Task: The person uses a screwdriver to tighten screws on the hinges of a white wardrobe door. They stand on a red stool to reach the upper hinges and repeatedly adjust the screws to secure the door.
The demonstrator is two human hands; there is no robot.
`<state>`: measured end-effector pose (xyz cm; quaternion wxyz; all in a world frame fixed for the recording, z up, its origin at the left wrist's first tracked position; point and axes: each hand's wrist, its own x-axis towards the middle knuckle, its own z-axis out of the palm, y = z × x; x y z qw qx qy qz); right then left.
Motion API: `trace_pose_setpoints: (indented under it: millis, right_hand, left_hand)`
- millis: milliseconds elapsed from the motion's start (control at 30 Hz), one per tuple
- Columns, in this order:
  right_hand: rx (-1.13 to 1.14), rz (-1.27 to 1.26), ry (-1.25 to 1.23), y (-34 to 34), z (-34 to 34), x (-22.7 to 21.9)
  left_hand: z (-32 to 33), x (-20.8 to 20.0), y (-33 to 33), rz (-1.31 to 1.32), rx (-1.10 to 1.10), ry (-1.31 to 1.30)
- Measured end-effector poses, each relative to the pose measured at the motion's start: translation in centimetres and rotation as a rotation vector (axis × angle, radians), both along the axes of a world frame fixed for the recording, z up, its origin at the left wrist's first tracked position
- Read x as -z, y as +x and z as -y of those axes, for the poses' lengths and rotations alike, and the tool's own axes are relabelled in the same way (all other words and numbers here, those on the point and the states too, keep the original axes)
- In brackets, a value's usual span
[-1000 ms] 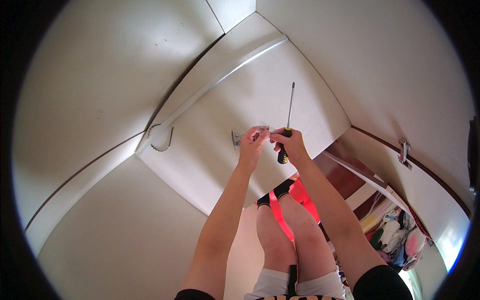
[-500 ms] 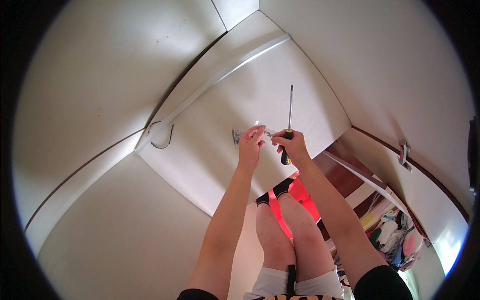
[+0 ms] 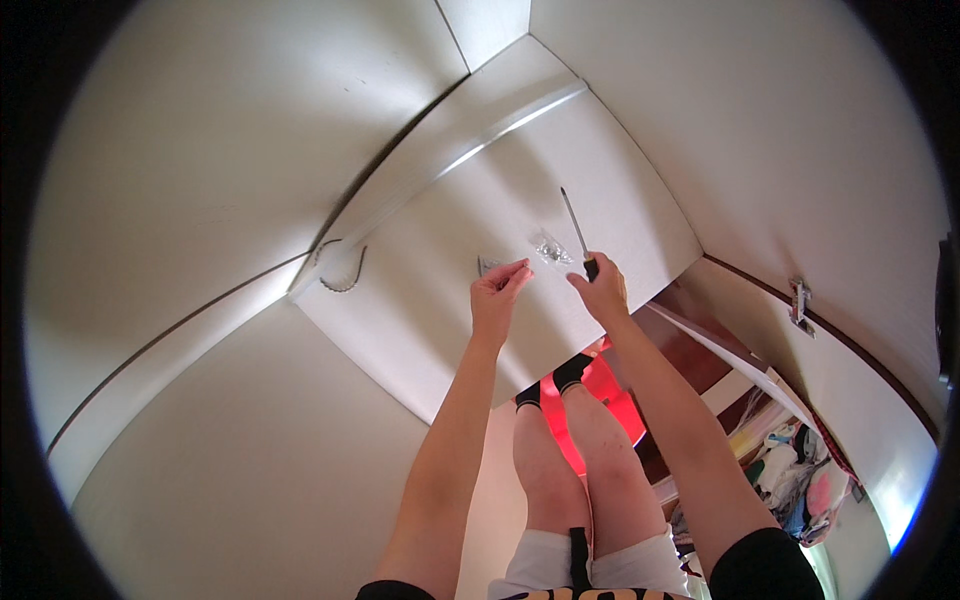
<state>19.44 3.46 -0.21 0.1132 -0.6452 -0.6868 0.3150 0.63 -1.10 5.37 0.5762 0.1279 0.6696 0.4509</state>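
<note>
My right hand (image 3: 603, 290) is wrapped round the dark handle of a screwdriver (image 3: 575, 222), whose long shaft points up and away to the left. Thumb and fingertips of my left hand (image 3: 493, 297) are pinched together; whatever they hold is too small to make out. Between and beyond the hands, a small clear plastic bag (image 3: 551, 247) with shiny bits of hardware lies on the pale shelf panel (image 3: 430, 300). A second small silvery piece (image 3: 487, 265) sits just behind my left hand, partly hidden by it.
A pale rail (image 3: 480, 145) crosses the panel's far side, with a looped cord (image 3: 345, 285) at its left end. White cabinet walls surround the panel. A metal hinge (image 3: 801, 305) is on the right. Below stand a red stool (image 3: 622, 410) and a heap of clothes (image 3: 795, 475).
The clear bag, held between my hands before, now lies on the panel. My hands have moved apart, and the screwdriver has tilted to the left.
</note>
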Motion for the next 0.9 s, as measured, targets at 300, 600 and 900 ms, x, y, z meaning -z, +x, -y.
trace_pose_setpoints:
  millis: [300, 600, 900]
  right_hand:
    - [-0.374, -0.357, -0.034, 4.2, -2.6, -33.0]
    - [-0.551, -0.309, 0.276, 6.2, -4.8, -52.0]
    - [-0.471, -0.395, 0.355, 7.9, -4.7, -61.9]
  left_hand:
    - [-2.9, -19.7, -3.5, -0.108, 0.242, 0.335]
    - [-6.3, -43.0, -4.5, -0.642, 0.67, 0.653]
    - [-7.0, -54.1, -3.4, -0.529, 0.725, 0.721]
